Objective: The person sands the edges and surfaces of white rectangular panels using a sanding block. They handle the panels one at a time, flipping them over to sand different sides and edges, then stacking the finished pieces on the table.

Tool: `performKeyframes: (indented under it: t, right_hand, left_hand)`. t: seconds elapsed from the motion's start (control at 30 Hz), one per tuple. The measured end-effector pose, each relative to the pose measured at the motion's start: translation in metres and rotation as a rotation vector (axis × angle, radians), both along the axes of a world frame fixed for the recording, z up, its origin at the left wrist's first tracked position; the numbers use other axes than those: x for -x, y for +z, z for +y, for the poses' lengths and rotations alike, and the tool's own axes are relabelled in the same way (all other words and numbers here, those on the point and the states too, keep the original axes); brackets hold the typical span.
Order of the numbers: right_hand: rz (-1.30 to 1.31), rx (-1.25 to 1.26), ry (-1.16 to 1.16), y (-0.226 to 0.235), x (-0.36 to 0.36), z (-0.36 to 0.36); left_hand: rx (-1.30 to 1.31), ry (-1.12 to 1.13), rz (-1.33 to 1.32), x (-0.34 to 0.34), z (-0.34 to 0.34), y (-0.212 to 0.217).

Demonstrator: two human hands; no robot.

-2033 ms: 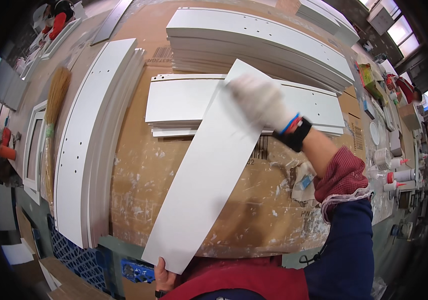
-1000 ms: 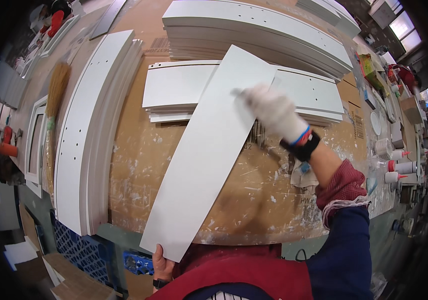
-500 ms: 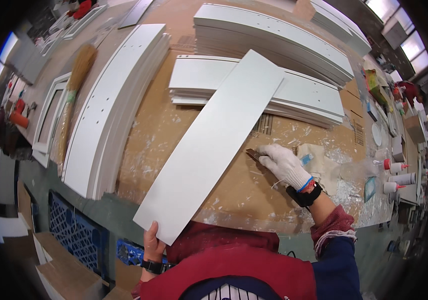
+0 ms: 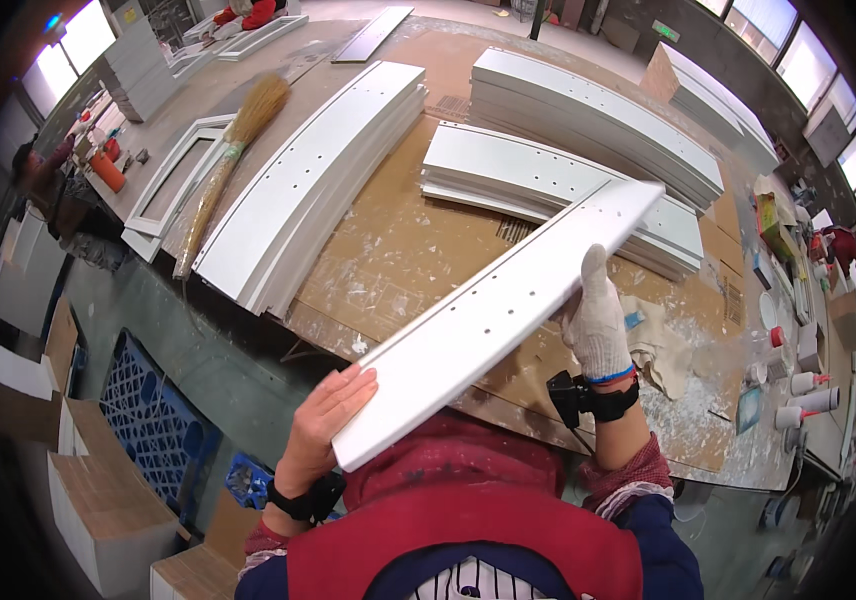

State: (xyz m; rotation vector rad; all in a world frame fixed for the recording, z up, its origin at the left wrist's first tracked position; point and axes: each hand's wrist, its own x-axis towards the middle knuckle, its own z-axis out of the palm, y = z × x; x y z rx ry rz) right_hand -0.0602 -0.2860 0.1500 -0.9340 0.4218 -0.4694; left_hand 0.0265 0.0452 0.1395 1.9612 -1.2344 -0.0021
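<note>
White-painted panel (image 4: 504, 322), long and narrow with rows of small drilled holes, lifted off the bench and tilted on edge across the lower middle of the view; near end gripped by the bare left hand (image 4: 322, 425), fingers wrapped over the corner and thumb beneath; far half steadied by the right hand (image 4: 598, 320) in a white cotton glove, palm pressed to the back face with fingers spread up along it (both hands closed on the panel, nothing else in either). Beneath, brown cardboard sheeting (image 4: 403, 250) spattered with dried white filler, covering the workbench (image 4: 218, 330); just beyond the raised end, a short stack of drilled panels (image 4: 538, 180); to the left, a longer stack of white boards (image 4: 308, 185) and a straw brush (image 4: 228, 165); by the right wrist, a crumpled rag (image 4: 660, 345) and a scatter of white powder. Judged from the drilled face turned up and held clear of the bench: one panel mid-handling, seemingly being inspected or turned over; several stacks lying close by, finished or not impossible to tell.
</note>
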Motion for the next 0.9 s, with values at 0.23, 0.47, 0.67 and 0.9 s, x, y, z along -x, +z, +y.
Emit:
performKeyframes:
  t: [0.23, 0.47, 0.67, 0.9]
  right_hand:
    - [-0.166, -0.242, -0.183, -0.041, 0.002, 0.009]
    - [-0.240, -0.137, -0.066, -0.024, -0.042, 0.050]
    - [-0.166, -0.044, 0.234, 0.013, -0.108, 0.059]
    - [-0.016, 0.247, 0.625, 0.020, -0.109, 0.069]
  left_hand:
    - [0.384, 0.428, 0.226, 0.010, 0.007, -0.038]
    - [1.190, -0.195, 1.729, 0.021, 0.044, -0.057]
    - [1.303, -0.010, 1.518, -0.005, 0.053, -0.049]
    - [1.386, 0.120, 1.225, -0.093, 0.049, -0.028]
